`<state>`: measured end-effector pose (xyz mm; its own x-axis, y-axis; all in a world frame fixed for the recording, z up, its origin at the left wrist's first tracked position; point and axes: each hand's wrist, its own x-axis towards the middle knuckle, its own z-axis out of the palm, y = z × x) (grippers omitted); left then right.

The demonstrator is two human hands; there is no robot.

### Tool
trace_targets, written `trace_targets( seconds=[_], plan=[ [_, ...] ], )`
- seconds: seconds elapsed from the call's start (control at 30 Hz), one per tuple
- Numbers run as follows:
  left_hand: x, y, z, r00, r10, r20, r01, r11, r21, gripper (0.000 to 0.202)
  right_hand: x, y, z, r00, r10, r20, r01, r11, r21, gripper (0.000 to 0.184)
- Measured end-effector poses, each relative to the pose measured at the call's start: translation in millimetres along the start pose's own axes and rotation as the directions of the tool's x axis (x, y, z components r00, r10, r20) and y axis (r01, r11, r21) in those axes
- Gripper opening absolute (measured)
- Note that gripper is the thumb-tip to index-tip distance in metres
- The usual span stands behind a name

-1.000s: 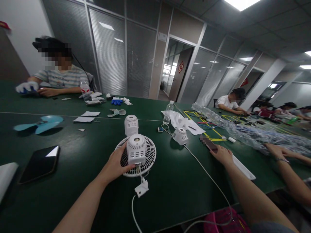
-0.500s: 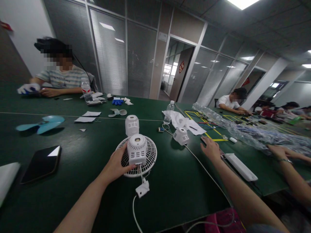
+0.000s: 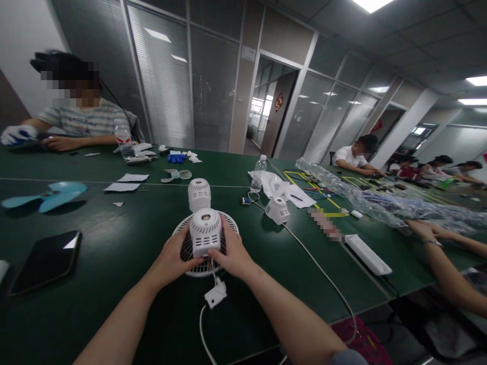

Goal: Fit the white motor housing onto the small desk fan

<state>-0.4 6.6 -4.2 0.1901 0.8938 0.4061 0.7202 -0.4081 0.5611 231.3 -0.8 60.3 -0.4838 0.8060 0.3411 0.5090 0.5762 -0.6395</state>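
Note:
A white fan motor housing (image 3: 205,233) with vent slots rests on a round white fan grille (image 3: 186,252) on the green table. My left hand (image 3: 171,261) grips its left side, thumb at the lower front edge. My right hand (image 3: 236,253) wraps round the opposite side, its thumb also at the front. From the housing's near end a lead runs to a small white plastic piece (image 3: 215,295), and a white cable (image 3: 203,327) continues towards me. Just behind stands another white housing (image 3: 199,195). Part of the grille is hidden by my hands.
Right of the grille lies a third white housing (image 3: 277,210) with a long cable. A water bottle (image 3: 259,172), white paper (image 3: 302,196) and a white power strip (image 3: 367,255) are further right. Leftward are a phone (image 3: 47,261) and blue fan blades (image 3: 57,195). Co-workers sit around the table.
My right hand has come left from the phone beside the power strip onto the housing's right side. My left hand stays on the housing. The view has shifted slightly right.

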Motion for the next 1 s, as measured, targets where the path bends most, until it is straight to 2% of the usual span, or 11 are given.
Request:
trace_targets(
  seconds=[0.13,0.6,1.0],
  plan=[
    [0.8,-1.0,1.3,1.000,0.015,0.004,-0.015,1.000,0.015,0.103,-5.0,12.3,10.4,1.000,0.016,0.015,-0.015,1.000,-0.010,0.104],
    [0.4,4.4,-1.7,0.999,-0.054,0.002,0.054,0.996,-0.073,0.095,-4.4,22.0,17.7,1.000,0.024,-0.005,-0.025,1.000,-0.008,0.103],
    [0.5,3.0,-0.7,1.000,-0.028,0.002,0.028,0.997,-0.069,0.098,-2.4,28.6,18.2,0.998,0.048,-0.042,-0.045,0.996,0.079,0.101]
  ],
)
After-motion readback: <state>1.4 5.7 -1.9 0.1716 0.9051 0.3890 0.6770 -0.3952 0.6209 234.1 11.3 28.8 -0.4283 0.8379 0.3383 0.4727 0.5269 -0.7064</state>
